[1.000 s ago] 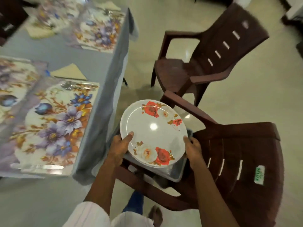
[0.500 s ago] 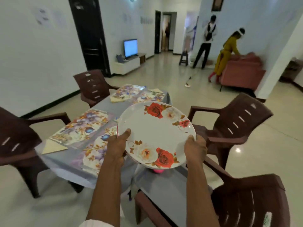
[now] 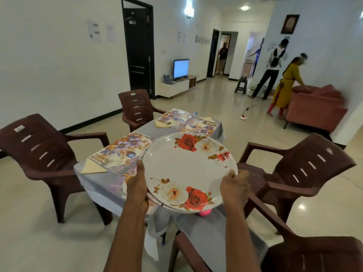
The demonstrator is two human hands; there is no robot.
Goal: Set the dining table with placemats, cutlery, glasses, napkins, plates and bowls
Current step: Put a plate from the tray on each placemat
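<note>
From the head camera, the left hand (image 3: 137,188) and the right hand (image 3: 234,188) each grip an opposite rim of a stack of rose-printed plates (image 3: 188,167), thumbs on top, held level in the air above the near edge of the dining table (image 3: 102,185). Floral placemats (image 3: 123,149) and folded napkins (image 3: 91,168) lie on the grey tablecloth, with brown plastic chairs (image 3: 42,152) around.

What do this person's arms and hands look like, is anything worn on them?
Both forearms are bare as far down as the frame shows. The left hand and right hand carry no gloves, and no watch, ring or bracelet is visible. No sleeve shows in the head view now.
</note>
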